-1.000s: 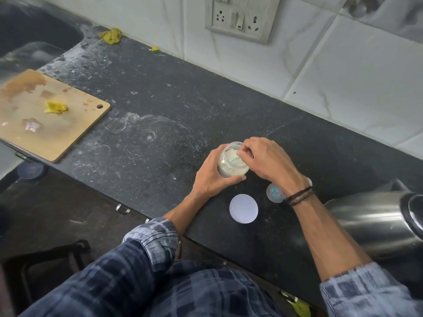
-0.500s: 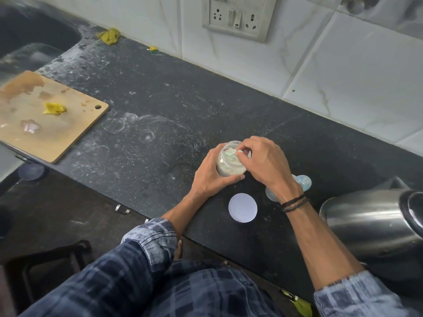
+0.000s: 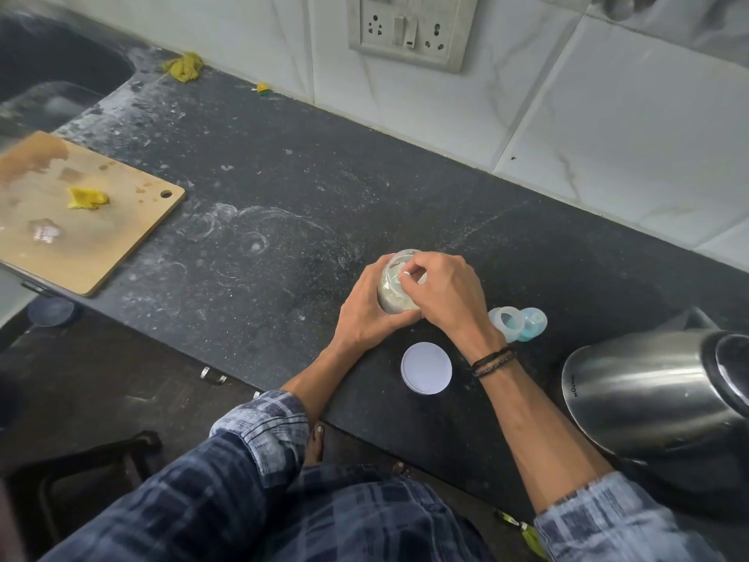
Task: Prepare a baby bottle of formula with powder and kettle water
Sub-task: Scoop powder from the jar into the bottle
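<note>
A clear jar of pale formula powder (image 3: 392, 296) stands open on the black counter (image 3: 283, 204). My left hand (image 3: 367, 308) wraps around its side. My right hand (image 3: 448, 296) reaches into the jar's mouth, its fingertips pinched on a small white scoop (image 3: 406, 274) that is mostly hidden. The jar's white round lid (image 3: 426, 368) lies flat on the counter in front of it. To the right, a clear baby bottle with a blue tint (image 3: 518, 323) lies on its side, its mouth towards me. A steel kettle (image 3: 648, 395) stands at the right edge.
A wooden cutting board (image 3: 81, 221) with yellow scraps overhangs the counter's left edge. A dark sink (image 3: 44, 71) is at the far left. A wall socket (image 3: 409, 28) sits on the tiled backsplash. Powder smears mark the counter's middle.
My right hand has pushed further over and into the jar's mouth. The camera view shifted slightly, showing more of the baby bottle behind my wrist.
</note>
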Demonstrator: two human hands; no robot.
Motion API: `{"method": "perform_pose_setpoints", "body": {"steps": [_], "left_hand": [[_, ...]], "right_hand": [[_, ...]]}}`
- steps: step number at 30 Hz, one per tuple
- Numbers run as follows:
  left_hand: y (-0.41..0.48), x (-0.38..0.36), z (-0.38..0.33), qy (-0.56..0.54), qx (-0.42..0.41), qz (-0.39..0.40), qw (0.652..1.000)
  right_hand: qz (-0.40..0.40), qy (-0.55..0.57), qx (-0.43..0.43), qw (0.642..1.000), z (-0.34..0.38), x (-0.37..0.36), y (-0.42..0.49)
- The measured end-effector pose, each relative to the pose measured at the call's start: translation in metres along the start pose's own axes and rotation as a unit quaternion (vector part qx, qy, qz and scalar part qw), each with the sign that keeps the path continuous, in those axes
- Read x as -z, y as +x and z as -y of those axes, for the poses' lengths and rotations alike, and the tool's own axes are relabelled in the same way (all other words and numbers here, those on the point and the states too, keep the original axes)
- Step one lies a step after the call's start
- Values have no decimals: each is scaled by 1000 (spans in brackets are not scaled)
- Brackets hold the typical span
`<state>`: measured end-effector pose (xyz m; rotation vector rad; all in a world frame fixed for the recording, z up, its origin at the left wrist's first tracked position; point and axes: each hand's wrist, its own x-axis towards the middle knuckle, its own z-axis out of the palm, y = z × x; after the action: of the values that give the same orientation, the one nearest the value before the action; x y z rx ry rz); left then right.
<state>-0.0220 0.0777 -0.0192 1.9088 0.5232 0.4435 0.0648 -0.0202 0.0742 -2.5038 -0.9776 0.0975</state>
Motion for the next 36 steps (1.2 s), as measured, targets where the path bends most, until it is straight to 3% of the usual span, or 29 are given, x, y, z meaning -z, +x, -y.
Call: {"method": "perform_pose_setpoints", "body": {"steps": [9,20,27,36], "left_hand": [[1,0,1,-4,0,5,1000],[2,0,4,9,0,3,1000],[2,0,4,6,-3,3,1000],[2,-1,5,11,-3,3,1000]], "right_hand": [[47,100,-71,991,3,0,8],[80,248,-172,950,-6,8,14],[43,319,-196,926,-13,15,12],[-16,430,-275,860,-26,19,-11]]}}
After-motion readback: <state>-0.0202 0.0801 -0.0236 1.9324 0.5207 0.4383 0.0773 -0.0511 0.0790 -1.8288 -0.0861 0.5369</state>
